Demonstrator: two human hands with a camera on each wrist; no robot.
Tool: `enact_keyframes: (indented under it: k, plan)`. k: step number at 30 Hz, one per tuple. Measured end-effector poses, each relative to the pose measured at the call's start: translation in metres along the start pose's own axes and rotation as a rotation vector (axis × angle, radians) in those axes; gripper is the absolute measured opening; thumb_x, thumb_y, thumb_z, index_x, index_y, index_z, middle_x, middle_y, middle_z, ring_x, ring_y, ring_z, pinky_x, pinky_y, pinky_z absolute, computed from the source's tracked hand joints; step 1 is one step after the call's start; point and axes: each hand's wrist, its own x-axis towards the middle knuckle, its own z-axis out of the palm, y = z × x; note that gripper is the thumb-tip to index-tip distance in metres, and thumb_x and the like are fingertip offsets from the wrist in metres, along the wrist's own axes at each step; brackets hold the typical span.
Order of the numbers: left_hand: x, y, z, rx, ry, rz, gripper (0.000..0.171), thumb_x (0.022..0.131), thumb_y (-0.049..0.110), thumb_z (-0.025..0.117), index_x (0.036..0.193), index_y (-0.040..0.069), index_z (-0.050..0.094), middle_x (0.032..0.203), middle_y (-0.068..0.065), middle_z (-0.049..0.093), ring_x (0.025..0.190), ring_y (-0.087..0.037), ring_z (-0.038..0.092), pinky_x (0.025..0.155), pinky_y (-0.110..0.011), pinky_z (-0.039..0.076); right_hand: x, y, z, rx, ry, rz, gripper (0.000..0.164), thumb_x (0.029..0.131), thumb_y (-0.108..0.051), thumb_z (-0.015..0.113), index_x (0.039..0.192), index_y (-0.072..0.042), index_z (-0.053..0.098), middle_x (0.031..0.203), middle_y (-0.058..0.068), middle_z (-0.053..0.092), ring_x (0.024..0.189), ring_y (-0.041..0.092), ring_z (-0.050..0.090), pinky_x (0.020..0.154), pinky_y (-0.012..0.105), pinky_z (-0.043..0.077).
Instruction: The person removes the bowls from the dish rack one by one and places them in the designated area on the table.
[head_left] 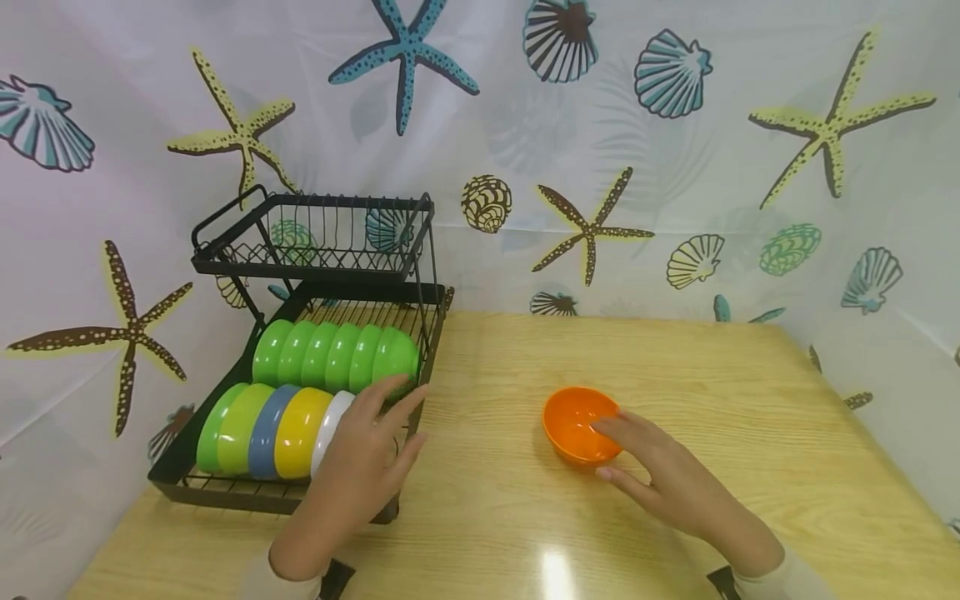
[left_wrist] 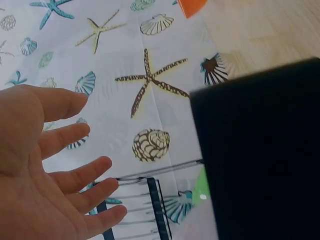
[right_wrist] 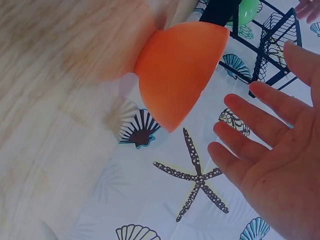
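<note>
An orange bowl (head_left: 573,421) stands upright on the wooden table, right of the rack. Just above its right rim hovers my right hand (head_left: 671,479), fingers spread and holding nothing; the right wrist view shows a gap between the fingers and the orange bowl (right_wrist: 180,75). My left hand (head_left: 367,454) is over the front right corner of the black dish rack (head_left: 247,500), its fingers apart and nothing in them. Behind that hand, a white bowl (head_left: 330,425) is partly hidden. In the left wrist view the left hand (left_wrist: 60,165) has loosely extended fingers.
On the rack's lower tier, several green bowls (head_left: 318,358) stand on edge in a back row. Green, blue (head_left: 273,433), yellow (head_left: 300,433) and white bowls form the front row. The upper basket (head_left: 300,271) shows no dishes. A shell-and-starfish patterned cloth (head_left: 510,275) hangs behind the table (head_left: 480,533).
</note>
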Motion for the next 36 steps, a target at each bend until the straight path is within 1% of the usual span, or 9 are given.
enact_keyframes:
  k: [8,11,15,18,21,24,26,32,36]
  plan:
    - [-0.014,-0.015,-0.007,-0.024,0.016,-0.190,0.054,0.087,0.021,0.071,0.137,0.010,0.052,0.143,-0.019,0.040,0.128,-0.040,0.039,0.099,-0.062,0.040,-0.001,-0.004,-0.002,-0.009,-0.004,0.048,0.056,0.091,-0.037,0.065,0.140,-0.014,0.050,0.146,0.013,0.044,0.137,0.041,0.032,0.104,0.064,0.033]
    - [-0.020,-0.018,-0.010,-0.004,-0.003,-0.246,0.053,0.088,0.022,0.069,0.137,0.009,0.052,0.143,-0.019,0.039,0.128,-0.041,0.038,0.097,-0.063,0.041,-0.001,-0.005,-0.003,-0.018,0.013,0.035,0.059,0.091,-0.035,0.066,0.143,-0.016,0.046,0.150,0.011,0.039,0.138,0.041,0.030,0.104,0.064,0.033]
    - [-0.026,-0.021,-0.013,0.004,-0.034,-0.308,0.053,0.089,0.023,0.068,0.138,0.009,0.051,0.144,-0.021,0.037,0.129,-0.042,0.037,0.089,-0.064,0.047,-0.001,-0.004,-0.004,-0.041,0.042,0.014,0.065,0.089,-0.032,0.069,0.147,-0.021,0.041,0.154,0.009,0.032,0.138,0.042,0.029,0.103,0.066,0.033]
    - [-0.029,-0.023,-0.015,-0.030,-0.051,-0.366,0.058,0.090,0.023,0.067,0.141,0.006,0.044,0.145,-0.023,0.033,0.129,-0.043,0.035,0.085,-0.065,0.048,0.000,-0.003,-0.006,-0.045,0.058,-0.002,0.069,0.087,-0.030,0.071,0.148,-0.023,0.038,0.155,0.008,0.030,0.137,0.043,0.030,0.102,0.067,0.033]
    - [-0.030,-0.025,-0.016,-0.085,-0.074,-0.424,0.069,0.091,0.024,0.064,0.147,0.003,0.030,0.146,-0.024,0.030,0.129,-0.041,0.034,0.088,-0.066,0.045,0.000,-0.003,-0.007,-0.045,0.064,-0.021,0.069,0.087,-0.029,0.071,0.148,-0.020,0.038,0.155,0.010,0.030,0.137,0.044,0.030,0.101,0.067,0.034]
    - [-0.031,-0.027,-0.018,-0.126,-0.102,-0.461,0.077,0.093,0.024,0.063,0.151,0.002,0.018,0.148,-0.024,0.028,0.130,-0.041,0.034,0.092,-0.067,0.043,0.001,-0.003,-0.008,-0.050,0.072,-0.033,0.070,0.086,-0.028,0.072,0.147,-0.017,0.039,0.154,0.011,0.031,0.136,0.043,0.031,0.100,0.067,0.035]
    - [-0.032,-0.028,-0.018,-0.144,-0.115,-0.478,0.079,0.093,0.024,0.062,0.152,0.001,0.014,0.148,-0.026,0.027,0.130,-0.042,0.034,0.092,-0.067,0.043,0.001,-0.002,-0.008,-0.059,0.080,-0.038,0.072,0.086,-0.027,0.073,0.148,-0.015,0.038,0.153,0.013,0.031,0.135,0.043,0.032,0.099,0.066,0.036]
    - [-0.034,-0.029,-0.021,-0.181,-0.127,-0.535,0.074,0.095,0.023,0.059,0.149,-0.004,0.018,0.147,-0.029,0.029,0.127,-0.045,0.039,0.088,-0.065,0.046,0.000,0.000,-0.009,-0.081,0.085,-0.034,0.079,0.084,-0.026,0.075,0.149,-0.012,0.034,0.154,0.013,0.028,0.136,0.041,0.032,0.100,0.065,0.038]
    - [-0.033,-0.030,-0.024,-0.188,-0.158,-0.592,0.072,0.095,0.020,0.058,0.149,-0.005,0.018,0.145,-0.031,0.031,0.127,-0.048,0.040,0.090,-0.065,0.045,-0.001,0.001,-0.010,-0.085,0.086,-0.027,0.079,0.083,-0.026,0.075,0.149,-0.013,0.034,0.155,0.012,0.027,0.136,0.042,0.032,0.100,0.066,0.037]
